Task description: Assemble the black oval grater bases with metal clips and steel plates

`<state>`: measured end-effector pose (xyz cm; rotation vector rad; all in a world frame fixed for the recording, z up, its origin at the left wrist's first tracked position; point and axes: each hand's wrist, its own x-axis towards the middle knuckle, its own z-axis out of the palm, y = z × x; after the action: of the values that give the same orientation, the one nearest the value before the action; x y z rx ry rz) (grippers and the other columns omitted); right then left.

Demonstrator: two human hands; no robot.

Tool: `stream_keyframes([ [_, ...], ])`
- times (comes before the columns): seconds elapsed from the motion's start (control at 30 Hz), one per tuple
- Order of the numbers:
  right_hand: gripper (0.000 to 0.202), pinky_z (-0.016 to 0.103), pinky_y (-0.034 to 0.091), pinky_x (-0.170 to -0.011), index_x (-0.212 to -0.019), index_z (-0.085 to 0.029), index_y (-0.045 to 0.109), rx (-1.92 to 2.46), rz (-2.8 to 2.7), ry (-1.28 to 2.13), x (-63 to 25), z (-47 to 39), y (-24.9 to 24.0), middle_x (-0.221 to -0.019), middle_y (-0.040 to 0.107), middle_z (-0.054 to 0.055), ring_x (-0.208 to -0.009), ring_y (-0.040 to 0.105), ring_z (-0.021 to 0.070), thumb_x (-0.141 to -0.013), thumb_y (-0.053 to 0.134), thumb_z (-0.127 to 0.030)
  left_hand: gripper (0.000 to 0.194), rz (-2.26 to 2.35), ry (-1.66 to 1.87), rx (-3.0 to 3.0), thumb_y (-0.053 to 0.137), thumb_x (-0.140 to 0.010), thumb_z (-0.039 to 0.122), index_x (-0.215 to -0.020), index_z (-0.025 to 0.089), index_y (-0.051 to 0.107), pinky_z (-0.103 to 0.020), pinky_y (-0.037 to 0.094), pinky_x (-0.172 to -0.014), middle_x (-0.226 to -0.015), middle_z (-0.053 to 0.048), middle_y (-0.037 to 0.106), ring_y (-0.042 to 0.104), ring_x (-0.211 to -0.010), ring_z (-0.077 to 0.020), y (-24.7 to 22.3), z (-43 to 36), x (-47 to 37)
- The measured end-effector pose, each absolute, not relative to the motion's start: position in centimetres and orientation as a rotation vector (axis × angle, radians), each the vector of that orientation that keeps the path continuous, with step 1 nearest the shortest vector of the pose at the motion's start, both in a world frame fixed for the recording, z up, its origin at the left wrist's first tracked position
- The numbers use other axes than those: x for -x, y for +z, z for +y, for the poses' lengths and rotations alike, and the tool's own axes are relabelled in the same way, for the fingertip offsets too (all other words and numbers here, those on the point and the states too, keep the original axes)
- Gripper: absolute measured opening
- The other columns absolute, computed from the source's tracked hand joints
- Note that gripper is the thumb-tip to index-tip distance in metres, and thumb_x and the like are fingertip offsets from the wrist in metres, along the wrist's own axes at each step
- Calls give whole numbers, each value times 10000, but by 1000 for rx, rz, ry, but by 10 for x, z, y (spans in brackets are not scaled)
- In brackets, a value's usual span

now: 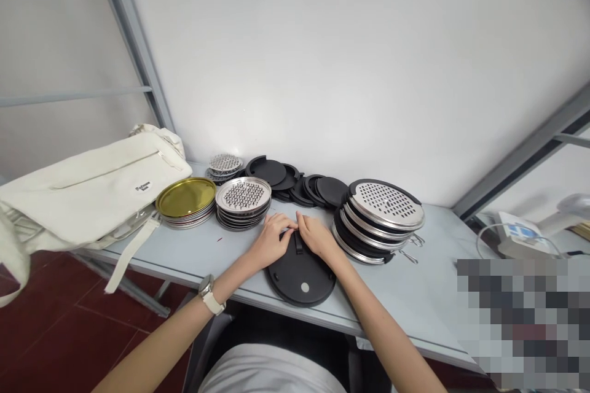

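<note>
A black round plastic disc (302, 276) lies at the table's front edge, with a pale round spot and a dark raised strip on its face. At its far rim, the thumb and fingers of my left hand (274, 239) are pinched together; whatever small part they hold is hidden. My right hand (316, 235) grips the disc's far right rim, its fingertips close to the left ones. Right of it stands a tall stack of round graters (387, 202) with black holders and wire loops. To the left are a pile of metal grater plates (244, 193) and a pile topped by a gold-coloured plate (187, 196).
Against the wall lie several black round pieces (302, 184) and a smaller pile of grater plates (225, 163). A cream bag (92, 187) occupies the table's left end, its strap hanging over the front edge. On the far right sits a white device (525, 236) with a cable.
</note>
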<state>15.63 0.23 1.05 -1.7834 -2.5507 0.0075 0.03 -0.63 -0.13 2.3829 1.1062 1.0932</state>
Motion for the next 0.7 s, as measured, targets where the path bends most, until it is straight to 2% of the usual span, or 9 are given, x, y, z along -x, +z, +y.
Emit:
stream_keyframes([
  [0.13,417,244,462,-710,-1305,-111,476,1806,-2531,9,-156,5,8,-1021,665,160,-924,648,213,-1017,206,-244,188,1105,1081,-2374,463,-880,106,-920,186,629,-368,361,-877,-900,-35,629,552,-939,-192,0,-7,0],
  [0.4,418,286,468,-714,-1383,-80,386,1776,-2552,-23,-157,2,7,-1081,637,189,-959,627,253,-988,290,-176,232,1132,1117,-2336,494,-876,132,-976,218,685,-360,386,-877,-886,-37,574,558,-866,-170,-1,-5,1],
  [0.6,458,267,464,-695,-1221,-113,550,1808,-2496,11,-155,5,7,-978,673,158,-904,653,223,-1016,156,-227,170,1125,1132,-2311,509,-869,125,-911,209,651,-342,396,-873,-879,-13,602,582,-852,-162,0,-6,0],
  [0.7,417,257,460,-698,-1230,-128,541,1817,-2480,22,-155,7,4,-981,677,149,-918,652,222,-1016,207,-256,108,1110,1157,-2306,519,-862,128,-873,197,602,-334,404,-862,-867,0,629,590,-832,-159,1,-7,0],
])
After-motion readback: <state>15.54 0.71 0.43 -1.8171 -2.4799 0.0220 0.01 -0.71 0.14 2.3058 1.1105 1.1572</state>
